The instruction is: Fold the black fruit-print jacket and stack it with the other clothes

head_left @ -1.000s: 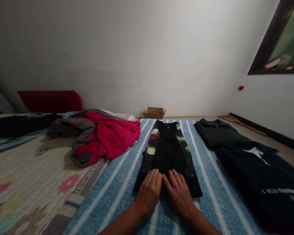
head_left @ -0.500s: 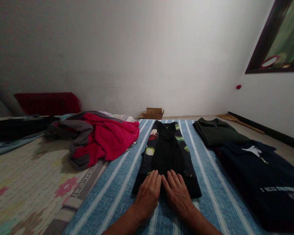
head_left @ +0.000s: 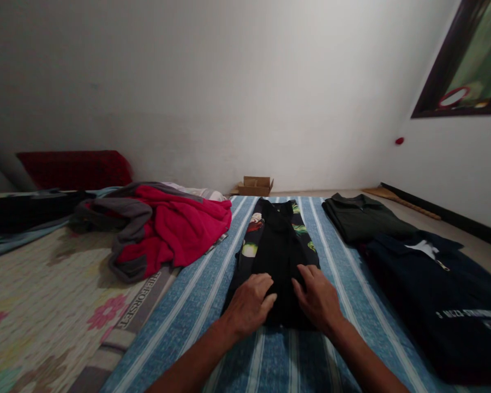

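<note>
A black garment with a colourful leaf-and-fruit print [head_left: 272, 245] lies folded into a long narrow shape on the blue striped bedsheet [head_left: 192, 303]. Over its near left part is my left hand [head_left: 250, 301], fingers slightly bent and thumb apart from them. My right hand [head_left: 317, 295] rests at the near right side, also with thumb and fingers spread. Neither hand has cloth pinched in it. Both hands cover parts of the garment's lower edges.
To the left lies a crumpled pink and grey garment [head_left: 184, 226] on a flowered mat [head_left: 61, 278]. At right are a folded dark green garment [head_left: 364, 218] and a folded navy garment [head_left: 437, 295]. A small cardboard box [head_left: 256, 186] stands by the wall.
My hands have moved apart, from side by side at the garment's near middle out toward its two sides. The garment's near corners look drawn inward or hidden by my hands.
</note>
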